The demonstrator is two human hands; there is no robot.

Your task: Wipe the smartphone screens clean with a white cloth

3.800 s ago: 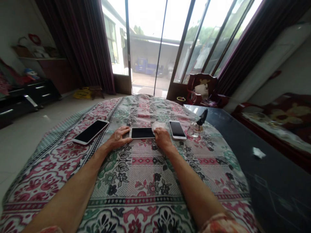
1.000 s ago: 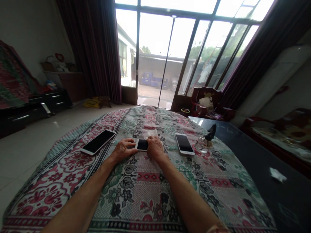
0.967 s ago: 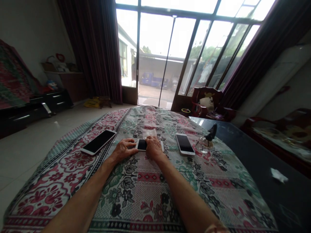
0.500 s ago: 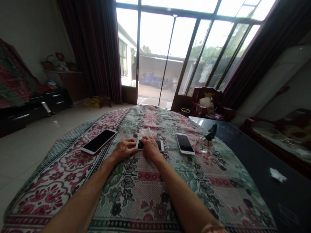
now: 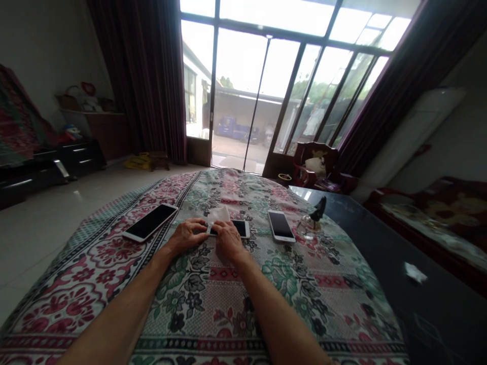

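- Left hand [image 5: 185, 236]: half-curled, fingertips against the left end of a white smartphone [image 5: 240, 229]; firmness of hold unclear.
- Right hand [image 5: 228, 241]: fingers down over the phone; cannot tell if gripping.
- Just changed: a tissue [image 5: 219, 214] now lies across the phone, ahead of the right hand.
- Either side of the hands: two more smartphones [image 5: 149, 222] [image 5: 280, 226] on a floral quilt [image 5: 198, 299].

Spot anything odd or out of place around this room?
A crumpled white scrap, perhaps tissue, lies alone on the dark tabletop, right of the floral cloth. It stands out like stray litter.
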